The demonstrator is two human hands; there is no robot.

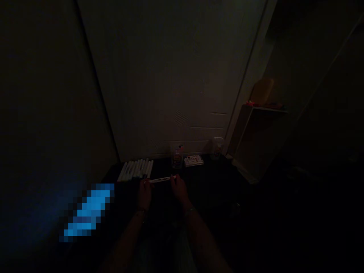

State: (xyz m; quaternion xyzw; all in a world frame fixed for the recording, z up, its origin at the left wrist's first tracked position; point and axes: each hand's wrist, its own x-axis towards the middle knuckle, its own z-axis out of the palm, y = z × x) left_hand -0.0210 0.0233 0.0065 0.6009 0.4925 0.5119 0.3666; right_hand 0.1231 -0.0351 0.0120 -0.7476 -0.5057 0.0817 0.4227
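Observation:
A slim white marker (160, 179) is held level in front of me, one end in each hand. My left hand (145, 194) has its fingers closed on the left end. The right end is pinched by my right hand (179, 187). Just beyond my left hand, a row of white markers (135, 169) lies side by side on the dark surface. Past the held marker stand a clear plastic container (177, 158) with a label and, beside it, a small white stack, perhaps of cards (193, 160). The scene is very dim, so finger details are hard to see.
A second clear container (217, 148) stands farther right, near the pale wall panel (170, 76). At the right is a box-like cabinet (256, 140) with a yellowish object (262, 91) on top. A bright blue pixelated patch (92, 208) glows at left.

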